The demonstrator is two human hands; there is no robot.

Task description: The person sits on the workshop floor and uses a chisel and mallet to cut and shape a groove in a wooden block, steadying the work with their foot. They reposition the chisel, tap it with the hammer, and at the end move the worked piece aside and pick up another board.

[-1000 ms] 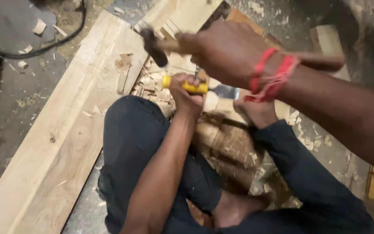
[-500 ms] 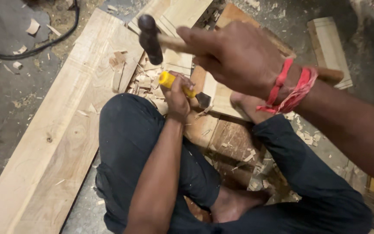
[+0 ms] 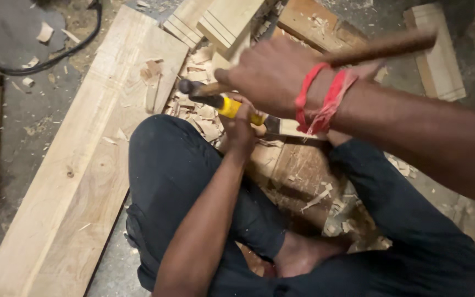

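Head view. The right hand (image 3: pixel 273 74) is clenched on the wooden handle of a hammer (image 3: pixel 358 52); its head sits at the butt of the chisel (image 3: pixel 232 107). The left hand (image 3: pixel 240 129) grasps the chisel by its yellow-and-black grip, blade lying on the dark workpiece (image 3: pixel 298 170) between the legs on the floor. Judgement: hammer is head-heavy and rigid, so hold it far along the shaft; chisel is stiff and sharp-edged, so hold the grip only. A pale plank (image 3: pixel 94 165) lies left. Wood chips (image 3: pixel 199 113) lie loose; no containers visible.
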